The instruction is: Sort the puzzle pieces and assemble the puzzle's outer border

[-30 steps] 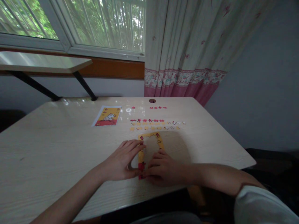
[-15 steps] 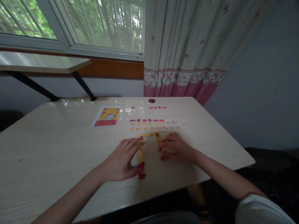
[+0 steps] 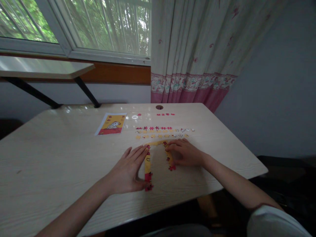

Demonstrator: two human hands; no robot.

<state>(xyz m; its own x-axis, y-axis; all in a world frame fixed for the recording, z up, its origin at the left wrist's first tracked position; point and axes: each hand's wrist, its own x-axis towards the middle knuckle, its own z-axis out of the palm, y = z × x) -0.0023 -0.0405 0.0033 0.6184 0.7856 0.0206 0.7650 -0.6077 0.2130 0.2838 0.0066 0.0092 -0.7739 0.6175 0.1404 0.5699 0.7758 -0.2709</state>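
A partly joined jigsaw puzzle border (image 3: 147, 167) lies on the table, yellow at the top and red toward the lower ends. It forms a top row and two sides. My left hand (image 3: 128, 169) rests open along the left side, fingertips at the upper corner and thumb near the lower red piece. On the other side, my right hand (image 3: 185, 152) is bent with fingers apart, fingertips touching the upper right corner and thumb beside the right strip (image 3: 170, 159). Part of that strip is hidden under the fingers.
Beyond the hands lie rows of loose puzzle pieces (image 3: 154, 128), red, yellow and whitish. More red pieces (image 3: 166, 114) sit near the back edge. A printed reference picture (image 3: 111, 124) lies at the left. A raised shelf (image 3: 46, 67) stands at the back left, before the window.
My right hand has moved up along the right strip to the upper corner, uncovering more of its lower pieces. My left hand stays in nearly the same place.
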